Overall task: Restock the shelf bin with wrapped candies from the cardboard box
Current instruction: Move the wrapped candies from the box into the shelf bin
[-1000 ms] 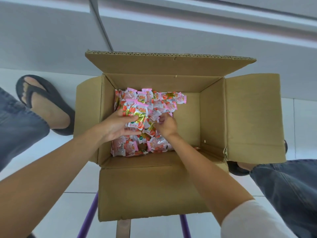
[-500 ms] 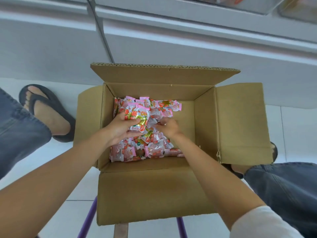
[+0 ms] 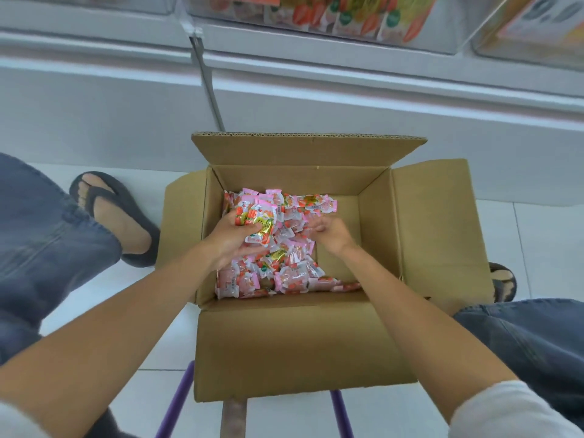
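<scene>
Four flaps of the cardboard box are folded outward, so its mouth is open from above. The far flap tilts up toward the shelving and the right flap lies widest.

Wrapped candies, pink and white, are heaped over the left and near part of the box floor. A bare strip of box floor runs along the right inner wall.

The left hand is inside the box by its left wall, fingers curled round a bunch of the candies on top of the heap. The right hand is near the box centre, over the heap edge, with its fingers loosely bent. It is blurred, so I cannot tell whether it holds anything. The hands are apart, with candies between them. Both forearms cross the box's near rim.

A clear shelf bin sits beyond and above the far flap, and strawberry-print packs show through its front wall.

Left of the box, a foot in a dark sandal is near the left flap but not touching it. Right of the box, a second sandal is partly hidden behind the right flap. Purple bars show under the box's near edge.
</scene>
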A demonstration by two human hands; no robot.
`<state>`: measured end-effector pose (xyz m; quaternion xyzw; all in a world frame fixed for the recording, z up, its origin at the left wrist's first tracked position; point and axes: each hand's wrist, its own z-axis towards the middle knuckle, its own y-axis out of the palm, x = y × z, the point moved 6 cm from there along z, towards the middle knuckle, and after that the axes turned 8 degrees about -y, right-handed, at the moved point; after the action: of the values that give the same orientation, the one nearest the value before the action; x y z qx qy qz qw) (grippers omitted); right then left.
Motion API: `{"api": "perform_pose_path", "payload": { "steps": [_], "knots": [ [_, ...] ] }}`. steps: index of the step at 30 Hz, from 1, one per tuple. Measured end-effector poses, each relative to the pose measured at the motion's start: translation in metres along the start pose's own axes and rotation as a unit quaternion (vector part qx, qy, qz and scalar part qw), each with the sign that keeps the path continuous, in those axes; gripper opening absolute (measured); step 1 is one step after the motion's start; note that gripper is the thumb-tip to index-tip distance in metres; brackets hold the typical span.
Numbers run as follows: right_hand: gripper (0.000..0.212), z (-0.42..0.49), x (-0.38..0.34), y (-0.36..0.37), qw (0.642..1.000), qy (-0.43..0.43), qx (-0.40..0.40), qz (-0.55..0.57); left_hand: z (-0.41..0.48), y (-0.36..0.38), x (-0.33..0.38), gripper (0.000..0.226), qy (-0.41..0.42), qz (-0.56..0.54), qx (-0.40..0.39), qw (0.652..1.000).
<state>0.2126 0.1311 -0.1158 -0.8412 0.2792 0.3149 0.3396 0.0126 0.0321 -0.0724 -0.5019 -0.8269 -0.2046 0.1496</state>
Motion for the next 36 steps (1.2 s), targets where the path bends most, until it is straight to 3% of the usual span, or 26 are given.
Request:
{"api": "perform_pose_path", "payload": {
  "steps": [2,4,7,9,12,16,20,24,27,30,33,36],
  "knots": [
    [0.026,-0.002,0.010,0.024,0.999,0.037,-0.024,-0.014,-0.003,0.004,-0.001,0.050,0.008,0.003,-0.006,1.000],
    [0.019,0.002,0.024,0.053,0.995,0.056,-0.034,-0.072,-0.003,0.001,-0.003,0.049,0.010,0.009,-0.010,1.000],
    [0.018,0.019,0.038,0.077,0.993,0.031,0.010,-0.113,0.001,-0.011,-0.007,0.048,0.008,0.020,0.004,1.000],
    [0.004,0.020,0.038,0.079,0.998,0.023,0.034,-0.054,0.002,-0.019,-0.008,0.043,0.006,0.021,0.018,1.000],
    [0.028,0.012,0.020,0.063,0.999,-0.038,0.000,-0.016,0.006,-0.024,-0.009,0.043,0.007,0.021,0.023,1.000],
    [0.019,-0.016,-0.026,0.000,0.989,-0.133,0.040,0.058,0.008,-0.013,-0.001,0.043,0.012,-0.002,0.012,1.000],
    [0.003,-0.051,-0.091,-0.045,0.974,-0.188,0.055,0.113,-0.006,0.027,0.021,0.056,0.033,0.002,-0.047,0.998],
    [0.009,-0.085,-0.137,-0.073,0.953,-0.218,0.163,0.134,-0.054,0.087,0.055,0.023,0.071,0.007,-0.139,0.988],
    [0.019,-0.115,-0.167,-0.101,0.928,-0.235,0.255,0.134,-0.103,0.122,0.080,0.039,0.104,0.003,-0.219,0.970],
    [0.020,-0.144,-0.203,-0.122,0.916,-0.259,0.288,0.103,-0.143,0.143,0.101,0.047,0.166,0.053,-0.240,0.955],
    [0.009,-0.167,-0.233,-0.144,0.920,-0.252,0.269,0.130,-0.173,0.154,0.122,0.045,0.235,0.112,-0.197,0.945],
    [0.040,-0.187,-0.262,-0.159,0.932,-0.244,0.181,0.200,-0.201,0.165,0.144,0.030,0.287,0.111,-0.184,0.934]
  ]
}}
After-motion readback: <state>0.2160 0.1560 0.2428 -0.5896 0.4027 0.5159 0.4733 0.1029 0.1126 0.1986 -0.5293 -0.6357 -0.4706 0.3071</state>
